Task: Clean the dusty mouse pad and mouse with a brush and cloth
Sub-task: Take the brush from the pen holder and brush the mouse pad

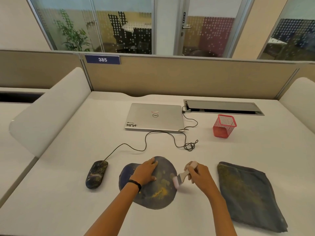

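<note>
Two hands are over the mouse pad [153, 200], which lies flat on the white desk [68, 201] near its front edge. The left hand [147, 172] rests palm down on the upper left part of the pad, fingers extended and holding nothing. The right hand [198, 174] has its fingers curled round the handle of the brush [183, 176]; the pale bristles touch the right edge of the pad. Yellow dust [160, 191] lies on the pad below the left hand. The mouse [97, 174], speckled with dust, sits on the desk just left of the pad, apart from it. The folded dark cloth [248, 195], also dusted yellow, lies to the right of the right hand. Farther back are a closed laptop [155, 116] and a red mesh holder [224, 126].
</note>
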